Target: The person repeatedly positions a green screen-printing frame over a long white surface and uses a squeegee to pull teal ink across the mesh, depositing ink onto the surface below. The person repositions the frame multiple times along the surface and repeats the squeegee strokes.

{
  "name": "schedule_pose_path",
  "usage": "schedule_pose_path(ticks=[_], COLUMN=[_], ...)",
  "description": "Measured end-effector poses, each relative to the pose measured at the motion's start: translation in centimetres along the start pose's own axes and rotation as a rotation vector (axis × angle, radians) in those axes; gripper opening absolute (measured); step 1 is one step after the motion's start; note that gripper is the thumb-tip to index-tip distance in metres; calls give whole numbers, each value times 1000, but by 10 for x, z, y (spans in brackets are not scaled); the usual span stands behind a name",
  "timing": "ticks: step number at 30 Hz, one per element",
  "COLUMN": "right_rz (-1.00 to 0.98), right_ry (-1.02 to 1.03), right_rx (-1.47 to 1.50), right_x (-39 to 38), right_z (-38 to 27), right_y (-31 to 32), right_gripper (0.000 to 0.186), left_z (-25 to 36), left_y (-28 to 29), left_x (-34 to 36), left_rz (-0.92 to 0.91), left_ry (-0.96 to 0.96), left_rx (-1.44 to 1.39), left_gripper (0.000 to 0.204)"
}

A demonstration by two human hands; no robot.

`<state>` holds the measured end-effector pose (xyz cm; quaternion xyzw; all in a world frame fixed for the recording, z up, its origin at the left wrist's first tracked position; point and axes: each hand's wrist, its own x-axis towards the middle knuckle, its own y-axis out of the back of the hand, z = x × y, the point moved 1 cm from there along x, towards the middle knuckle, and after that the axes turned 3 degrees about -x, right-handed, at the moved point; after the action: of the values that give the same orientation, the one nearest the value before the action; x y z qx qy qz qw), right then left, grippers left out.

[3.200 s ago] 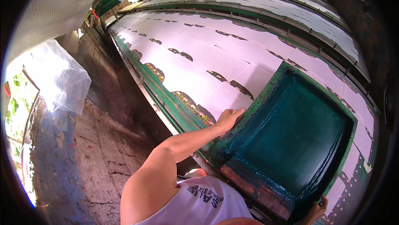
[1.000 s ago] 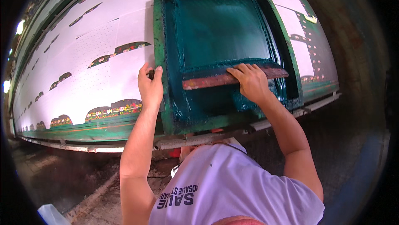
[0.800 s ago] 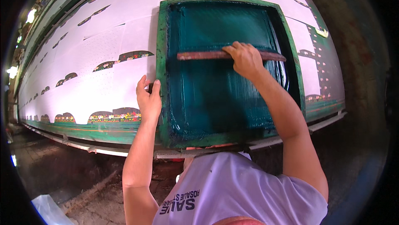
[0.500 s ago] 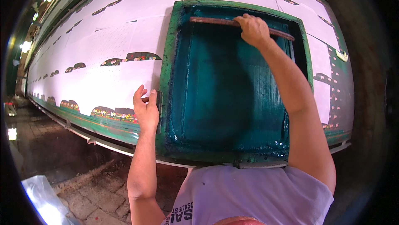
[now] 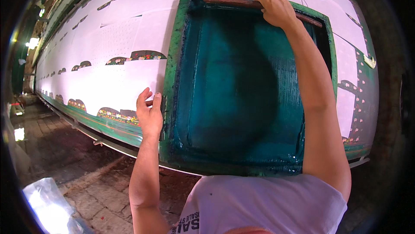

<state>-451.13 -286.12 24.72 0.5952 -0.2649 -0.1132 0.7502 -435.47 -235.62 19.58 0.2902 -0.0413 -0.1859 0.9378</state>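
The green-framed printing screen (image 5: 175, 39) lies on white printed panels, its inside covered in dark teal ink (image 5: 229, 87). My right hand (image 5: 279, 11) grips a long wooden squeegee (image 5: 227, 1) lying along the screen's far inner edge. My left hand (image 5: 149, 111) is at the screen's left outer side, fingers curled loosely round a dark fitting (image 5: 164, 119) there, partly hidden by the hand. My right forearm crosses over the right part of the screen.
A long table (image 5: 93, 127) with green edging carries rows of white panels (image 5: 116, 39) with dark floral shapes. A small pale object (image 5: 369, 61) lies at its right. Below is a worn tiled floor (image 5: 99, 186), with clear plastic sheeting (image 5: 47, 199) at lower left.
My right hand has pushed the squeegee from the near part of the screen to its far edge, leaving streaked ink behind. My left hand has stayed at the left side.
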Motion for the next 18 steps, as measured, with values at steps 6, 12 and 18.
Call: schedule_pose_path(ticks=[6,12,18], right_rz=[-119,-237,-281], right_ry=[27,59,84], right_rx=[35,174,201], right_x=[5,-74,-183], right_z=[-10,-63,-123], right_y=[23,69,105], right_gripper=[54,37,33], left_z=[-6,-6,-21], left_y=[1,0,-6], left_x=[4,9,21], left_rz=[-27,-98,-170], left_ry=[-22,-52,-178], left_rx=[-1,-85,-113], left_gripper=[51,43,38])
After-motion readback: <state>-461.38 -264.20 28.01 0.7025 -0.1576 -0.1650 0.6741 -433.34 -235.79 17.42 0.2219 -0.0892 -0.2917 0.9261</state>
